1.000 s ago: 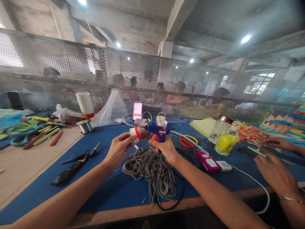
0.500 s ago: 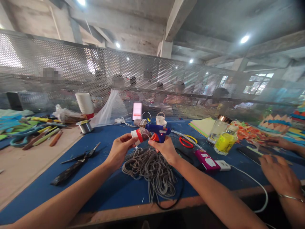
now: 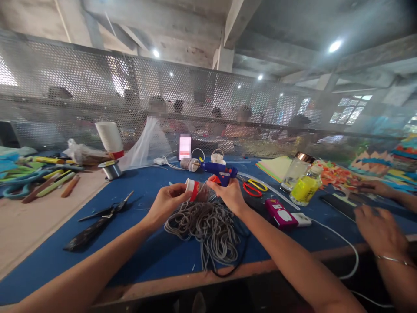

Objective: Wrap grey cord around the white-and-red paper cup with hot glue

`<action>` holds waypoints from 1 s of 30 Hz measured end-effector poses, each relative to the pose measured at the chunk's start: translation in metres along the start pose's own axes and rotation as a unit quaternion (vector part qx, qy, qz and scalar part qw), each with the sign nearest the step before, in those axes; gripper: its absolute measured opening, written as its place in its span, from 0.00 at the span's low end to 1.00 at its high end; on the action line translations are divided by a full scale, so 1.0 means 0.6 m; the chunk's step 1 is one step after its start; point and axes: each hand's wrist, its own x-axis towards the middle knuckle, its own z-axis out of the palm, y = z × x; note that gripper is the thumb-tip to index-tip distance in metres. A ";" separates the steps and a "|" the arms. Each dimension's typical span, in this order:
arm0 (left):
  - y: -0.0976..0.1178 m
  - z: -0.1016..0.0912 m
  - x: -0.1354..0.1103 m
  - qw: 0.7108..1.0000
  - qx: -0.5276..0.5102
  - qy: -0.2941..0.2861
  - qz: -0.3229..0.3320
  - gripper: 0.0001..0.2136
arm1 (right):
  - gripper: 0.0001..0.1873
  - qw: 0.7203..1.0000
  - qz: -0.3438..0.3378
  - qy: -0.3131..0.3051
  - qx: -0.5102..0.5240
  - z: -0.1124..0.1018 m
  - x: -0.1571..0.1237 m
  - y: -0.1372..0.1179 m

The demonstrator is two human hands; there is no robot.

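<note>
In my left hand (image 3: 167,201), a small white paper cup with a red band (image 3: 194,190) lies on its side, gripped between thumb and fingers. Grey cord is wound round part of it. My right hand (image 3: 233,195) is closed round the handle of a blue glue gun with an orange trigger (image 3: 222,170); its nozzle points left, above and beyond the cup. A strand of cord runs from the cup to my right fingertips. Beneath both hands lies a loose heap of grey cord (image 3: 208,234) on the blue table mat (image 3: 146,261).
Black-handled scissors (image 3: 100,219) lie left, with a wire spool (image 3: 111,170) and stacked paper cups (image 3: 109,137) behind. To the right are red-and-yellow scissors (image 3: 254,188), a purple box (image 3: 279,213), a yellow bottle (image 3: 304,189) and a co-worker's hands (image 3: 374,226).
The cup has shifted right and lower, away from the glue gun's nozzle, which now sits above it. Both hands keep their holds. The whole view has shifted slightly.
</note>
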 end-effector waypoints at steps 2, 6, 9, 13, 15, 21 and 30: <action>-0.003 0.000 0.000 1.000 -0.009 -0.011 -0.007 0.12 | 0.15 1.000 -0.003 0.001 0.002 0.000 0.000 -0.001; -0.005 -0.001 0.000 0.999 -0.018 -0.024 -0.015 0.12 | 0.14 1.000 -0.005 0.007 0.008 0.001 0.000 -0.002; -0.004 0.000 0.000 0.999 -0.020 -0.032 -0.013 0.11 | 0.14 1.000 -0.003 0.013 0.011 0.001 0.000 -0.002; 0.000 0.002 -0.001 0.999 -0.021 -0.047 -0.008 0.10 | 0.15 1.000 0.004 0.016 0.014 0.001 0.000 -0.002; 0.001 0.003 -0.003 0.998 -0.023 -0.051 -0.007 0.10 | 0.15 1.000 0.008 0.016 0.009 0.001 0.000 -0.003; 0.000 0.001 -0.004 0.998 -0.022 -0.056 -0.007 0.12 | 0.15 1.000 0.010 0.018 -0.002 0.000 0.000 -0.005; 0.000 0.000 -0.004 0.997 -0.045 -0.067 -0.016 0.11 | 0.14 1.000 0.017 0.014 0.012 0.000 0.001 0.001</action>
